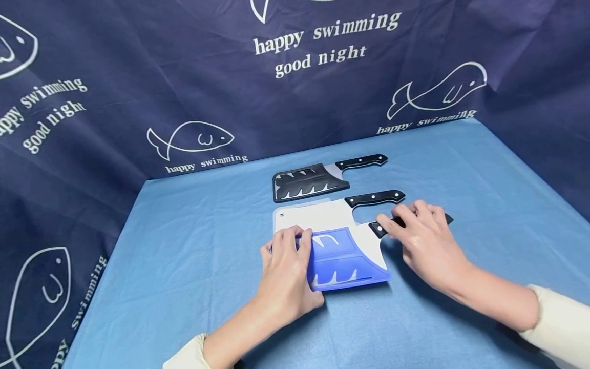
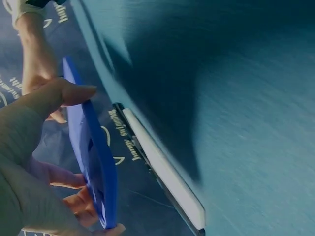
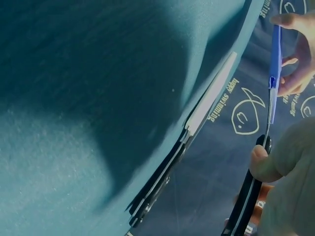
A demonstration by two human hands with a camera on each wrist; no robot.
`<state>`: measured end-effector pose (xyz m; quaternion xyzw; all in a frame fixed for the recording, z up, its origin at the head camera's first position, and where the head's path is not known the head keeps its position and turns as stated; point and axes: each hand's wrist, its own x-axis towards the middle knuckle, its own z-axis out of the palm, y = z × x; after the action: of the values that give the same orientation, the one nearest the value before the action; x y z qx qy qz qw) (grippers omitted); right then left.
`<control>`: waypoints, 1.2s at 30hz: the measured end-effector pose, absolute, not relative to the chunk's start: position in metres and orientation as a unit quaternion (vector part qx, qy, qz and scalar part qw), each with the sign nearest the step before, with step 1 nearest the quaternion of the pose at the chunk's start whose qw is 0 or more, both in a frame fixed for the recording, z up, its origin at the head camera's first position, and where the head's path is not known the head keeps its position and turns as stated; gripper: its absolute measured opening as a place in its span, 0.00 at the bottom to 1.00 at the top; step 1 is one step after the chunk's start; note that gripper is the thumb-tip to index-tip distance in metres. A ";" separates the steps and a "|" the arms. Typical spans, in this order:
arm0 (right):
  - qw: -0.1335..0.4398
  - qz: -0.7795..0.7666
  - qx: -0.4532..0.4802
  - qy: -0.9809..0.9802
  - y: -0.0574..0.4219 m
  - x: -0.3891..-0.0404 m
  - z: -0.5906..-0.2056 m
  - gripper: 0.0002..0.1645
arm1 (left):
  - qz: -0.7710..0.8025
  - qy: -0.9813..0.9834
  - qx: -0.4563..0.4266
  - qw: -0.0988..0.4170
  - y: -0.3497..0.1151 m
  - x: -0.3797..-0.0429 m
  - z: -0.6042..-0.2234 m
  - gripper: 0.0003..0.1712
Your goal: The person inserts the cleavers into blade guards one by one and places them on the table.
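Above the table, a cleaver [image 1: 370, 245] is held with its blade mostly inside a blue blade cover [image 1: 343, 262]; a strip of bare blade shows near the handle. My right hand [image 1: 428, 246] grips its black riveted handle, thumb along the near end. With thumb and fingers on opposite edges, my left hand [image 1: 286, 277] pinches the far end of the cover. Both wrist views show the blue cover [image 2: 93, 147] raised off the cloth. Just behind lies a second cleaver with a black handle [image 1: 375, 198] and a white cover [image 1: 295, 215], partly hidden by the held one.
Farther back, a third cleaver with a black handle [image 1: 361, 162] lies in a black cover [image 1: 310, 183]. A blue cloth [image 1: 184, 256] covers the table. Dark blue fabric [image 1: 299, 107] printed with white fish and lettering hangs behind and at the sides.
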<state>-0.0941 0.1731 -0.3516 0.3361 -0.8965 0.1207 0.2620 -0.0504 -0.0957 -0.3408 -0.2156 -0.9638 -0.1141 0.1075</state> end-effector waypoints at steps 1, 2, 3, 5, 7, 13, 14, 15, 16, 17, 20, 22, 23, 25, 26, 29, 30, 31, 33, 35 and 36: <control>0.259 0.117 0.336 -0.898 0.173 -0.094 -0.351 0.40 | -0.107 -0.963 -0.220 0.113 -0.097 -0.051 -0.342 0.62; 0.254 0.115 0.337 -0.899 0.173 -0.094 -0.351 0.40 | -0.099 -0.962 -0.225 0.121 -0.098 -0.051 -0.343 0.62; 0.251 0.114 0.338 -0.900 0.173 -0.094 -0.350 0.39 | -0.090 -0.960 -0.230 0.130 -0.100 -0.051 -0.343 0.62; 0.247 0.111 0.340 -0.901 0.172 -0.094 -0.348 0.39 | -0.074 -0.957 -0.238 0.150 -0.102 -0.052 -0.345 0.62; 0.247 0.110 0.342 -0.900 0.171 -0.094 -0.346 0.38 | -0.062 -0.952 -0.246 0.172 -0.105 -0.053 -0.347 0.62; 0.253 0.101 0.344 -0.899 0.169 -0.096 -0.340 0.36 | -0.058 -0.936 -0.269 0.218 -0.110 -0.056 -0.349 0.60; 0.253 0.100 0.344 -0.899 0.169 -0.095 -0.339 0.36 | -0.059 -0.935 -0.271 0.223 -0.110 -0.056 -0.350 0.60; 0.253 0.099 0.344 -0.899 0.169 -0.095 -0.338 0.36 | -0.060 -0.933 -0.273 0.228 -0.111 -0.056 -0.350 0.60; 0.252 0.100 0.344 -0.899 0.169 -0.095 -0.338 0.36 | -0.060 -0.931 -0.274 0.232 -0.111 -0.056 -0.350 0.60; 0.251 0.102 0.343 -0.899 0.169 -0.095 -0.338 0.36 | -0.060 -0.930 -0.274 0.236 -0.110 -0.057 -0.350 0.60; 0.249 0.115 0.341 -0.899 0.169 -0.095 -0.338 0.37 | -0.068 -0.930 -0.269 0.240 -0.109 -0.059 -0.347 0.59; 0.245 0.126 0.338 -0.900 0.170 -0.095 -0.338 0.37 | -0.072 -0.935 -0.261 0.229 -0.107 -0.060 -0.345 0.59; 0.242 0.130 0.336 -0.901 0.170 -0.095 -0.339 0.37 | -0.076 -0.939 -0.256 0.217 -0.106 -0.060 -0.343 0.59; 0.233 0.134 0.332 -0.904 0.170 -0.094 -0.340 0.36 | -0.082 -0.947 -0.249 0.184 -0.105 -0.060 -0.341 0.59; 0.227 0.135 0.330 -0.906 0.170 -0.094 -0.341 0.34 | -0.084 -0.951 -0.245 0.167 -0.104 -0.060 -0.340 0.60; 0.211 0.131 0.324 -0.913 0.169 -0.093 -0.343 0.28 | -0.087 -0.962 -0.231 0.115 -0.102 -0.059 -0.339 0.60; 0.206 0.131 0.323 -0.914 0.169 -0.093 -0.344 0.26 | -0.087 -0.965 -0.227 0.100 -0.101 -0.059 -0.338 0.60; 0.202 0.133 0.321 -0.915 0.169 -0.093 -0.344 0.24 | -0.086 -0.967 -0.222 0.087 -0.101 -0.059 -0.338 0.61; 0.194 0.133 0.317 -0.919 0.169 -0.093 -0.344 0.22 | -0.084 -0.971 -0.214 0.065 -0.099 -0.058 -0.338 0.62; 0.181 0.133 0.315 -0.922 0.169 -0.093 -0.344 0.22 | -0.082 -0.974 -0.207 0.046 -0.098 -0.058 -0.339 0.62; 0.174 0.132 0.314 -0.924 0.169 -0.093 -0.344 0.22 | -0.082 -0.975 -0.205 0.038 -0.097 -0.057 -0.340 0.63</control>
<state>-0.0927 0.1691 -0.3443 0.3137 -0.9241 0.1317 0.1739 -0.0574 -0.0970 -0.3399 -0.2049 -0.9746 -0.0818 0.0376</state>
